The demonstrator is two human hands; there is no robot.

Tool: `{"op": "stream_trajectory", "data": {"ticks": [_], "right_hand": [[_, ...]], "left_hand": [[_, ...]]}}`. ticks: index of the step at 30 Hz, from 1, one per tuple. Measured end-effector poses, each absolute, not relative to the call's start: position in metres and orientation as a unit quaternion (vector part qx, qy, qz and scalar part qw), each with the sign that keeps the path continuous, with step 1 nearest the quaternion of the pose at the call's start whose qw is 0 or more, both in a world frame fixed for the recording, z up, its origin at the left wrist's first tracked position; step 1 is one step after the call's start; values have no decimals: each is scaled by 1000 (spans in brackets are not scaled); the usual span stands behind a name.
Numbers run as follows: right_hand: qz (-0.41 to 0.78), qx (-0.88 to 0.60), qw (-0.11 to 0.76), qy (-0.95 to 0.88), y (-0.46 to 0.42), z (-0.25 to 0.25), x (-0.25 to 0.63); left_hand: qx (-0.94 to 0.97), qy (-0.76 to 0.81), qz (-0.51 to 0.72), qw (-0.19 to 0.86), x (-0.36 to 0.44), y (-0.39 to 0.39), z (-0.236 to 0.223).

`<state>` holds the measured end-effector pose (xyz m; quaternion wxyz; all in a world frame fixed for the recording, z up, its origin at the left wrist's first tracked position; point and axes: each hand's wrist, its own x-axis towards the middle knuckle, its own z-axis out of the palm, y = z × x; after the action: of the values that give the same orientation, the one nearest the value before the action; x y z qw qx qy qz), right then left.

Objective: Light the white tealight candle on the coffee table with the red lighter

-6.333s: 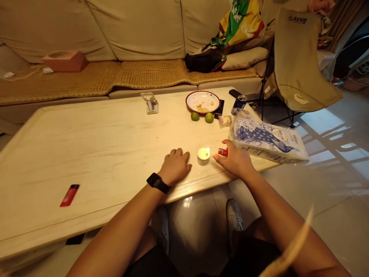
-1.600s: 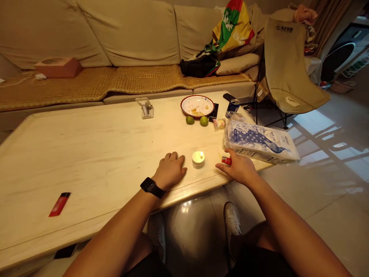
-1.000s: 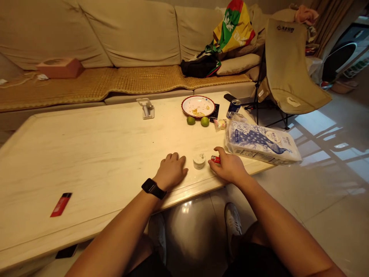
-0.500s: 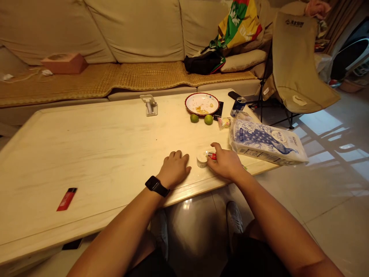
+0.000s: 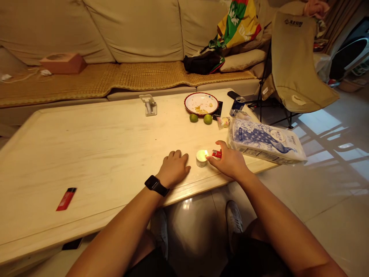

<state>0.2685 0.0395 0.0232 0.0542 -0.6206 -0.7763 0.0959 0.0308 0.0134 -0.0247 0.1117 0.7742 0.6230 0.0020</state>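
Lighter pinched in right fingers, tip just beside lit tealight.

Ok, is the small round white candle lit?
Lit: a bright flame shows atop the candle, beside the red plastic lighter in the right hand.

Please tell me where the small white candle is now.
In the head view, the lit white candle sits near the front edge of the pale table, between the person's left hand and right hand, whose red lighter is beside it.
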Motion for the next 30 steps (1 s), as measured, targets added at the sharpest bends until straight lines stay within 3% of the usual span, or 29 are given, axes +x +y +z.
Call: {"op": "stream_trajectory", "data": {"ticks": [14,30], "right_hand": [[83,-667,11,-740,29,11,325],[85,-665,10,-742,28,15,321]], "left_hand": [[769,628,-8,123,31,15,-22],[768,627,-9,125,30,16,-23]]}}
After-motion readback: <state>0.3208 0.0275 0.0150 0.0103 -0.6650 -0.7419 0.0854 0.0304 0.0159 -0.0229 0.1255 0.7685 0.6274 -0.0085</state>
